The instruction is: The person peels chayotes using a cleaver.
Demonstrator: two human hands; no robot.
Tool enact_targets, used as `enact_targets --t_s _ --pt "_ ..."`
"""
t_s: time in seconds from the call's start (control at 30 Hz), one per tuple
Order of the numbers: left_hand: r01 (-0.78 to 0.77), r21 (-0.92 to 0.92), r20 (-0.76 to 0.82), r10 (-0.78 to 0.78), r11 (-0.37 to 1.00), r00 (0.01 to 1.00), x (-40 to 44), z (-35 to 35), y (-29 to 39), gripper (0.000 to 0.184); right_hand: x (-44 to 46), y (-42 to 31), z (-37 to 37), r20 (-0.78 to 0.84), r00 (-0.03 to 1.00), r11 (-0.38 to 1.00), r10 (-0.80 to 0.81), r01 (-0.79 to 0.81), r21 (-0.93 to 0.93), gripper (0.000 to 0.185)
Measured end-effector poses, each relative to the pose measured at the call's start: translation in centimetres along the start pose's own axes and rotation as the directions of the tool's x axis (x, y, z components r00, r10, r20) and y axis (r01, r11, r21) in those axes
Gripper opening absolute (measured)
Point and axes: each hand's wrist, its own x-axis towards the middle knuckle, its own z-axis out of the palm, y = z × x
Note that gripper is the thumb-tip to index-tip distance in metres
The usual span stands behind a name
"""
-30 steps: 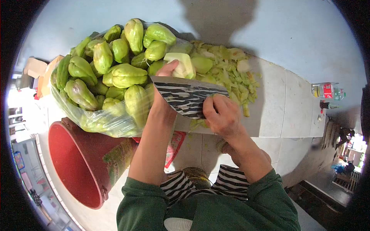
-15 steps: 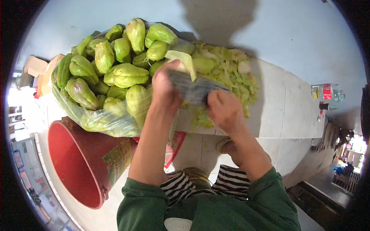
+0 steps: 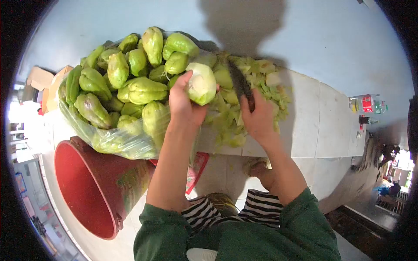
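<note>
A partly peeled chayote, pale with a green patch at its lower end, sits in my left hand, whose fingers wrap round it from below. My right hand grips a dark-bladed knife, its blade pointing up and away, apart from the chayote. Beneath and behind both hands lies a spread of pale green peelings on the tiled ledge. To the left, unpeeled green chayotes fill a clear plastic bag that is open at the top.
A red bucket lies tipped below the bag, its mouth facing left. A plastic bottle with a red label is at the ledge's right end. A cardboard box stands at the far left. The wall rises behind the ledge.
The knife, blurred across the chayote before, has moved right, away from it, and now points upward. My left hand has turned the chayote, showing its pale peeled face.
</note>
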Motion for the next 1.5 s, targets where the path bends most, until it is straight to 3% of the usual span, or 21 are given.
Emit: enact_targets --t_s 0.07,0.13,0.17,0.23,0.33,0.47,0.67,0.73,0.87,0.9,0.93,1.0,1.03,1.07,1.13,1.17,1.23,1.27,1.33,1.5 --pt "-0.002 -0.035 -0.089 -0.001 0.999 0.996 -0.1 0.0 -0.1 0.034 -0.8 -1.3 -0.9 0.088 0.996 0.999 -0.005 0.0 0.051 0.021" --pt "-0.102 -0.032 -0.115 0.097 0.994 0.989 0.2 0.0 -0.1 0.034 -1.5 -1.7 -0.7 -0.044 0.961 0.962 -0.272 0.272 0.002 0.014" --pt "-0.102 -0.027 -0.113 0.099 0.994 0.989 0.6 -0.6 -0.3 0.034 -1.8 -1.9 -0.9 -0.048 0.962 0.963 -0.27 0.271 0.005 0.014" --pt "-0.046 -0.019 0.014 0.046 0.999 0.999 1.2 -1.6 -0.7 0.037 -2.3 -2.1 -1.4 0.099 0.868 0.847 -0.487 0.497 -0.188 0.022" --pt "0.047 0.019 0.014 -0.047 0.999 0.999 0.1 -1.6 -0.6 0.031 -2.5 -2.7 -1.4 0.04 0.782 0.77 -0.622 0.62 -0.151 0.027" --pt "0.051 -0.038 0.012 -0.051 0.998 0.999 1.4 -3.1 -1.7 0.033 -2.6 -2.9 -1.3 -0.005 0.773 0.767 -0.634 0.628 -0.136 0.025" --pt "-0.001 0.023 -0.08 0.002 1.0 0.997 1.3 -2.3 -1.7 0.026 -2.5 -2.2 -0.9 -0.026 0.736 0.733 -0.676 0.668 -0.129 0.018" --pt "-0.159 0.1 -0.096 0.168 0.982 0.981 -0.3 -0.3 -1.4 0.024 -1.9 -1.2 -0.2 0.053 0.852 0.815 -0.521 0.515 -0.266 0.017" --pt "-0.157 0.115 -0.11 0.17 0.981 0.979 -0.5 0.0 -1.1 0.021 -1.1 -1.3 -1.3 0.093 0.854 0.812 -0.512 0.516 -0.271 0.017" --pt "-0.04 0.104 -0.081 0.049 0.994 0.995 -0.8 -0.2 -0.6 0.02 -1.4 -2.3 -2.0 0.087 0.811 0.787 -0.579 0.584 -0.201 0.017" --pt "-0.044 0.103 -0.087 0.053 0.994 0.995 -0.7 0.0 -0.5 0.02 -1.8 -3.0 -2.2 0.076 0.765 0.754 -0.64 0.644 -0.128 0.018" --pt "-0.105 0.344 -0.252 0.199 0.933 0.947 -0.3 0.3 -0.4 0.016 -2.5 -3.5 -1.8 0.051 0.75 0.741 -0.659 0.66 -0.126 0.019" --pt "-0.172 0.439 -0.155 0.263 0.882 0.952 -0.5 0.1 -0.3 0.016 -2.6 -3.6 -1.7 0.024 0.734 0.725 -0.679 0.676 -0.133 0.02" --pt "-0.17 0.44 -0.155 0.261 0.882 0.953 -0.5 -0.3 -0.4 0.016 -2.7 -3.5 -1.7 0.024 0.736 0.727 -0.677 0.673 -0.133 0.02" --pt "-0.336 0.675 0.002 0.454 0.657 0.891 -0.3 -0.9 -0.8 0.015 -2.8 -3.4 -1.7 0.013 0.732 0.727 -0.681 0.678 -0.112 0.019" --pt "-0.336 0.675 0.003 0.453 0.657 0.892 -0.3 -1.0 -0.8 0.015 -2.7 -3.3 -1.7 0.013 0.733 0.727 -0.68 0.677 -0.114 0.019" --pt "-0.062 0.232 -0.2 0.11 0.971 0.974 -0.6 -0.3 -0.6 0.013 -2.6 -3.0 -1.4 0.082 0.807 0.784 -0.585 0.588 -0.198 0.018" --pt "-0.155 0.16 -0.23 0.19 0.975 0.955 -0.6 0.6 -1.1 0.013 -2.4 -2.4 -1.1 0.081 0.808 0.785 -0.583 0.586 -0.202 0.018" --pt "-0.164 0.101 -0.26 0.185 0.981 0.948 0.1 0.3 -1.2 0.015 -1.5 -1.3 -0.4 0.13 0.873 0.818 -0.471 0.487 -0.305 0.016" --pt "-0.149 0.099 -0.167 0.164 0.984 0.972 -0.2 -0.1 -0.6 0.018 -1.8 -1.5 -0.1 0.085 0.852 0.801 -0.516 0.516 -0.303 0.013"
